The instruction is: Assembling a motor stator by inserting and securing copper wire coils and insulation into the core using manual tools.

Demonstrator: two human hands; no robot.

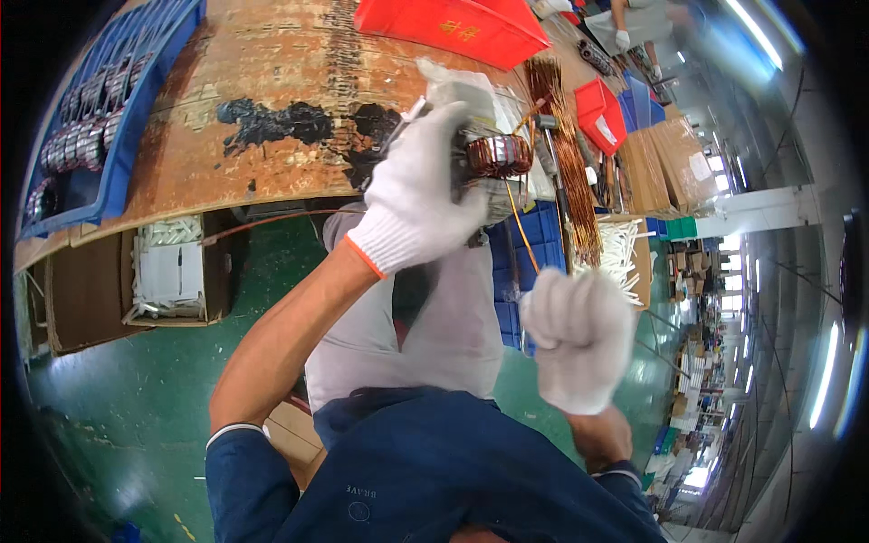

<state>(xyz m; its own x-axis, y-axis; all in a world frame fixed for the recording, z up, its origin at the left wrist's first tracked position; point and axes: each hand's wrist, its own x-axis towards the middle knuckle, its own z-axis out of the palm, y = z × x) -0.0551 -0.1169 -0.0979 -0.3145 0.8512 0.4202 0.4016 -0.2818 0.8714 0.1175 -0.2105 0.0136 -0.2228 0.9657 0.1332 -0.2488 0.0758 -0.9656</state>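
A ring-shaped coil point(500, 156) wound with copper wire sits on a fixture at the table's front edge. My left hand point(415, 190), in a white knit glove with an orange cuff, is just left of the coil. Its thumb and fingers are spread apart, slightly blurred, and the fingertips are partly hidden. From the coil an orange copper wire point(522, 224) runs down to my right hand point(579, 339), also white-gloved. That hand is closed in a fist around the wire's end. Another thin copper wire point(281, 217) stretches leftward from beside my left wrist.
A blue crate point(118, 172) of finished coils stands at the left. A red bin point(453, 27) is at the back, and a bundle of copper wires point(570, 163) lies right of the coil. White sticks fill a box point(623, 258) nearby. Another open carton point(172, 271) sits below the table.
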